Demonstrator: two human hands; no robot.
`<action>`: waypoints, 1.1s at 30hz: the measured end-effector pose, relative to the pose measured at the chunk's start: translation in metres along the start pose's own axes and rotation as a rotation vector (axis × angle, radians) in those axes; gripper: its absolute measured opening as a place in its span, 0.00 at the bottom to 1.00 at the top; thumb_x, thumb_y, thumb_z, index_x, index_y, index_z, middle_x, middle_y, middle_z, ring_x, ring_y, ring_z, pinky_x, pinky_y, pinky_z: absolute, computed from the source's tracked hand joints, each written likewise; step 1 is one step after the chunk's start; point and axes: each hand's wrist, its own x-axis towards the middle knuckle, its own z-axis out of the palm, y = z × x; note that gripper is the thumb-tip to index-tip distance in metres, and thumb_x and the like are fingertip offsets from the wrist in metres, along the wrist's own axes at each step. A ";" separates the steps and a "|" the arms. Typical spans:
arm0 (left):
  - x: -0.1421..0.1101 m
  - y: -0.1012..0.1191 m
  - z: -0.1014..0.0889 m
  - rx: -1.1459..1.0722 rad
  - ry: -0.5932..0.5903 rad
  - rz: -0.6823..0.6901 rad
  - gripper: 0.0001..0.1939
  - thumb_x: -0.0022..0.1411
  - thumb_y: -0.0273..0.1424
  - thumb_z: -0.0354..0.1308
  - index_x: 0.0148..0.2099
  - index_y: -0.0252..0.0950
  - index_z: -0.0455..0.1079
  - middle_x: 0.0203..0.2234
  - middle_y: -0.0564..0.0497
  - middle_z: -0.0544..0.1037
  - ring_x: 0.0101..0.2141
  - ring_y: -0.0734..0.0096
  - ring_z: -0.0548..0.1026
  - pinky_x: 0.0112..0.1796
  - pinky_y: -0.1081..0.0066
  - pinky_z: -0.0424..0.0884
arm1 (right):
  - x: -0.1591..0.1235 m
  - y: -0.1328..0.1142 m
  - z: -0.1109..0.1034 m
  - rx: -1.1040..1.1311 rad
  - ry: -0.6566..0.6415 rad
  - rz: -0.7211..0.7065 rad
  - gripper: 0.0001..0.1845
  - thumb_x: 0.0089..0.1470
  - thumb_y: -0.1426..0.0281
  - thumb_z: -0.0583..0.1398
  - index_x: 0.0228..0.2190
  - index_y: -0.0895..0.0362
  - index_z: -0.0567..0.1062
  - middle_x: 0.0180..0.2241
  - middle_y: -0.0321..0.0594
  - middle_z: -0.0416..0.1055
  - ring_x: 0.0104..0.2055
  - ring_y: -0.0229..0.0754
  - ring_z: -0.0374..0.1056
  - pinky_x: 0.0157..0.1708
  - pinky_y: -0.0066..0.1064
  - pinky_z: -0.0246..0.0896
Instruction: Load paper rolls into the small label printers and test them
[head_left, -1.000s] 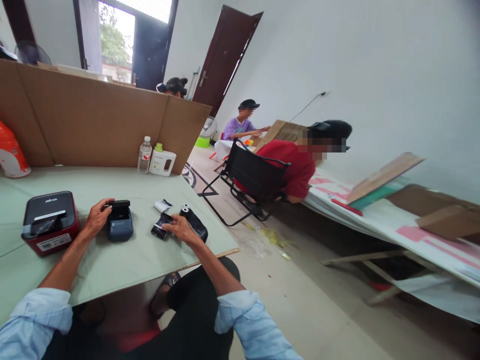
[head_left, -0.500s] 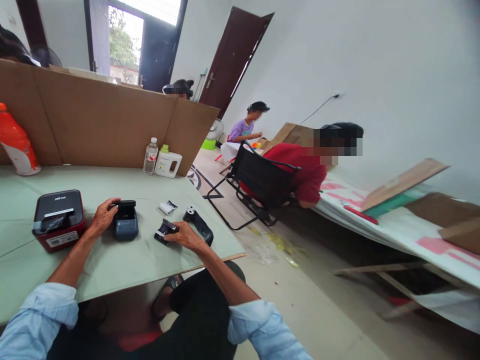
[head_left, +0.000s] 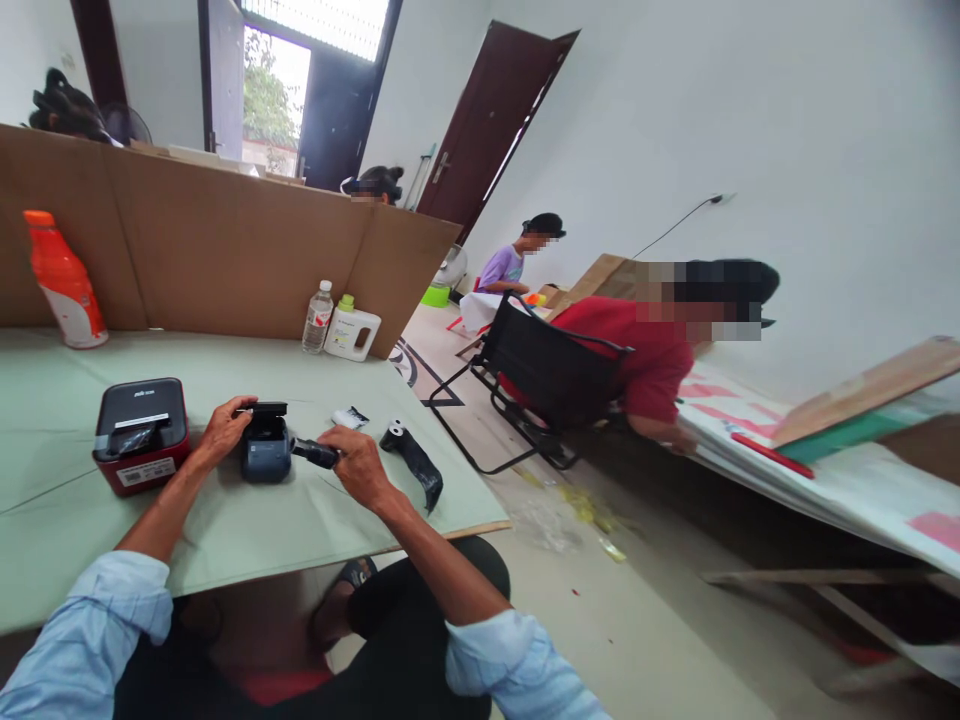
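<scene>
A boxy red-and-black printer (head_left: 142, 437) sits on a pale green desk (head_left: 225, 560), just beside a person's left hand (head_left: 227, 428), whose fingers grip the raised black lid (head_left: 268, 408) of a small dark blue device (head_left: 266, 455). To its right, the right hand (head_left: 357, 463) grasps a slim black object (head_left: 318, 453), its tip close to the device. Behind that hand lies a small white packet with a black end (head_left: 349, 417); farther right, a white roll with a trailing black strip (head_left: 414, 464) rests near the desk's edge.
</scene>
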 end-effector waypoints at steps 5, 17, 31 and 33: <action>0.003 -0.001 -0.002 0.022 -0.010 0.002 0.23 0.52 0.37 0.58 0.49 0.35 0.78 0.46 0.45 0.84 0.46 0.57 0.80 0.51 0.60 0.75 | 0.036 -0.013 0.042 -0.115 0.031 -0.254 0.21 0.53 0.85 0.58 0.38 0.52 0.84 0.43 0.40 0.81 0.44 0.41 0.76 0.43 0.28 0.68; 0.003 -0.006 0.000 0.024 -0.012 0.006 0.23 0.53 0.34 0.56 0.50 0.33 0.79 0.47 0.44 0.83 0.48 0.57 0.79 0.53 0.61 0.74 | 0.053 -0.002 0.074 -0.414 -0.080 -0.296 0.20 0.59 0.82 0.58 0.44 0.51 0.83 0.48 0.43 0.79 0.48 0.45 0.73 0.45 0.31 0.68; 0.003 -0.007 0.000 0.033 -0.013 0.022 0.24 0.53 0.36 0.56 0.50 0.33 0.78 0.47 0.44 0.84 0.47 0.57 0.80 0.52 0.61 0.74 | 0.045 -0.014 0.063 -0.486 -0.208 -0.334 0.17 0.58 0.78 0.60 0.46 0.55 0.81 0.45 0.44 0.79 0.48 0.50 0.67 0.48 0.39 0.64; 0.002 -0.007 0.000 0.035 -0.014 0.021 0.25 0.53 0.36 0.55 0.50 0.32 0.78 0.47 0.44 0.84 0.46 0.58 0.80 0.51 0.61 0.75 | 0.044 -0.018 0.062 -0.502 -0.229 -0.322 0.16 0.58 0.78 0.59 0.45 0.55 0.81 0.44 0.44 0.79 0.48 0.51 0.66 0.48 0.39 0.63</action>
